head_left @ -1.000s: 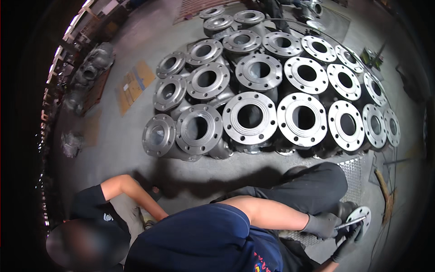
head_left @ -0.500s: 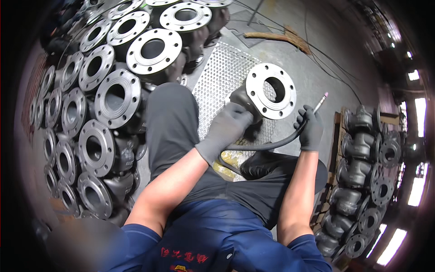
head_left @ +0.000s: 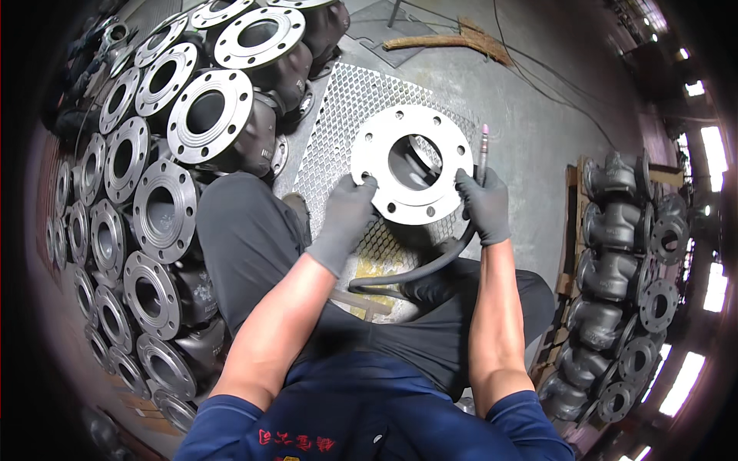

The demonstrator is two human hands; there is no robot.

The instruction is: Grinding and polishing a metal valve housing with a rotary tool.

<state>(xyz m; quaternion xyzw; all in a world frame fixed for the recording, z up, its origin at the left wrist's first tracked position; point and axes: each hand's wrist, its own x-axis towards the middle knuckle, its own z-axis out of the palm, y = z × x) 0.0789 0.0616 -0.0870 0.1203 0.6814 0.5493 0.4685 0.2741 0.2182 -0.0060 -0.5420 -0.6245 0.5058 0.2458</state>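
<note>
Holding a round grey metal flange with bolt holes [head_left: 413,164] above the perforated metal floor plate [head_left: 338,115], the gloved left hand [head_left: 347,219] closes its grip on the flange's left rim; the gloved right hand [head_left: 486,206] clasps the right rim together with a thin black hose tool [head_left: 483,150].

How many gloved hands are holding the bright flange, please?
2: the left hand grips the flange at its left rim, the right hand at its right rim, with a hose tool.
</note>
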